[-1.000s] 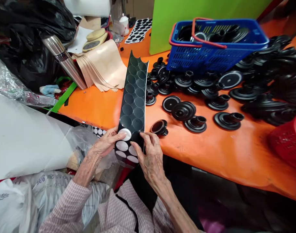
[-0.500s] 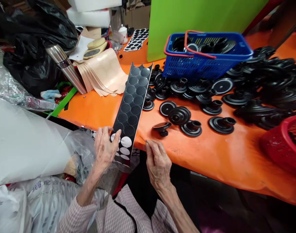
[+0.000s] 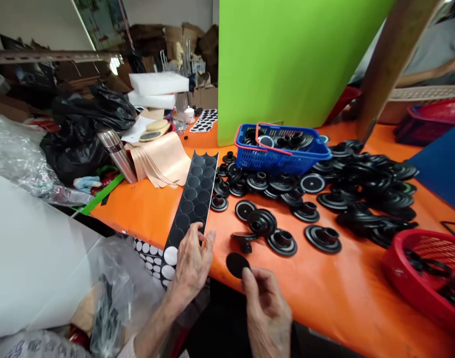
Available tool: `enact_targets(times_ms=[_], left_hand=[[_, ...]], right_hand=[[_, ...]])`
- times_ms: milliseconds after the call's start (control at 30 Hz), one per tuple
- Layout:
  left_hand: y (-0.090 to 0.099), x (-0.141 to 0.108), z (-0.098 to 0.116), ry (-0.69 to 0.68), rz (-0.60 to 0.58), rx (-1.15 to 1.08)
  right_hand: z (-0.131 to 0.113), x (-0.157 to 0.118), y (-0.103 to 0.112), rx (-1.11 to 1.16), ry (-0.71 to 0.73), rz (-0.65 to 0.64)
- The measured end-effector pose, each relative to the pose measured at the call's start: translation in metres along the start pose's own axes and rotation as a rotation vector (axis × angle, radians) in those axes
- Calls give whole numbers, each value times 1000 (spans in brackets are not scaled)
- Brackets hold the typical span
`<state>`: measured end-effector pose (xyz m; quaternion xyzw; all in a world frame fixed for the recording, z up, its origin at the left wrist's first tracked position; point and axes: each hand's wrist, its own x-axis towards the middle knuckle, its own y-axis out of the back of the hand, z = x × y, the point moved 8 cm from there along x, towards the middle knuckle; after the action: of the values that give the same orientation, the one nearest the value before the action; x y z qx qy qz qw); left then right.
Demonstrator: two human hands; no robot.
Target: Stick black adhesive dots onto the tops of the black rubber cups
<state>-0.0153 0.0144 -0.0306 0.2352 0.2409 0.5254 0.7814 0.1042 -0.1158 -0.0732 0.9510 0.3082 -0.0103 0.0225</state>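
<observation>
Between the thumb and fingers of my right hand (image 3: 267, 313) is a round black sticker (image 3: 236, 265), held by its edge just above the table's front edge. My left hand (image 3: 192, 263) lies over the lower part of a long sheet of black round stickers (image 3: 190, 199), its thumb and fingers apart. White circles (image 3: 170, 256) show on the sheet beside that hand, where stickers are gone. Just beyond the held sticker, a black knob-like part (image 3: 245, 241) lies tipped on its side, near a ridged black part (image 3: 262, 222) and other flanged black parts (image 3: 282, 242).
Behind the parts stands a blue basket (image 3: 279, 160), with a heap of black parts (image 3: 376, 174) to its right. A red basket (image 3: 399, 263) is at the right edge. Brown sheets (image 3: 162, 159) and a steel flask (image 3: 117, 155) lie left on the orange table (image 3: 138, 211).
My right hand has brought the round black sticker into view, off to the right of the sheet. My left hand has shifted right across the sheet. The camera view has tilted up.
</observation>
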Motion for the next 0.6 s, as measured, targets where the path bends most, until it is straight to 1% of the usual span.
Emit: enact_targets(times_ms=[33,67,100,133,200,233,267,367,467,533,600], left_hand=[[1,7,7,1,65,62],[-3,15,12,3,57,88],[-14,23,15,11,-17,58],[-28,29,16,35,-122,-22],[-54,34,14,122,-318,-248],[-63,33,12,173,-379,-337],[-70,30,9,213,-411,-409],[-74,20,3,263,-422,-620],[-71,7,1,297,-428,-822],[-69,-1,0,299,-426,-874],[-67,-8,1,279,-428,-903]], right_hand=[[-3,2,7,16,13,27],[-6,4,13,28,25,28],[-9,6,18,32,39,6],[-13,8,23,24,52,-36],[-16,11,36,-12,60,-102],[-16,12,44,-36,51,-114],[-15,13,51,-63,34,-119],[-11,13,70,-152,24,-101],[-13,11,77,-211,65,-100],[-17,10,77,-149,71,-95],[-17,10,76,-44,21,-102]])
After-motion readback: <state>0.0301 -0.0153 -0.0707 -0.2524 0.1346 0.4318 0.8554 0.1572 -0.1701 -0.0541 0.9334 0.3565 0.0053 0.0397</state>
